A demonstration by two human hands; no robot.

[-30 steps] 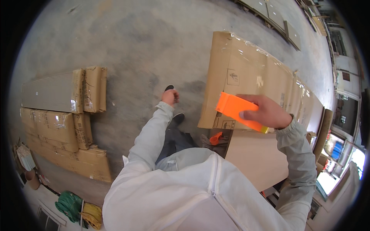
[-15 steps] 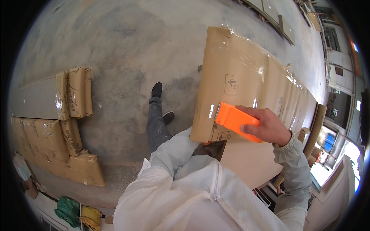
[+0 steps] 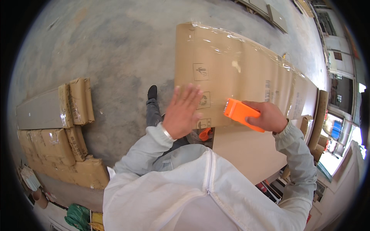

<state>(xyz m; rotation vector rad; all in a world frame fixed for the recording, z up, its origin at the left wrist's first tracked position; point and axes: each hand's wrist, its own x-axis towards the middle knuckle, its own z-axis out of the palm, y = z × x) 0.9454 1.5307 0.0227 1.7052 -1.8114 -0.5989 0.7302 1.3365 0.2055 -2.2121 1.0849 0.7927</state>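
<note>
A large cardboard-wrapped package (image 3: pixel 235 69) lies in front of me, with clear tape along its far edge and printed symbols near its left end. My right hand (image 3: pixel 266 116) grips an orange tape dispenser (image 3: pixel 242 114) by its body, its toothed end pointing left over the cardboard. Flat and palm down, my left hand (image 3: pixel 182 111) is at the package's near left corner with fingers stretched out. Whether its fingers touch the cardboard I cannot tell. A pale board surface (image 3: pixel 243 154) extends from under the package toward me.
A second orange object (image 3: pixel 205 133) sits below the package's near edge, partly hidden. Stacked cardboard-wrapped packages (image 3: pixel 50 148) lie on the floor at left. Flat boards (image 3: pixel 275 17) lie at the far right. A green bundle (image 3: pixel 78 215) is at the lower left.
My left hand has come into view from beyond the package's near left corner and now lies spread over it. The tape dispenser has shifted slightly right over the cardboard, still in my right hand.
</note>
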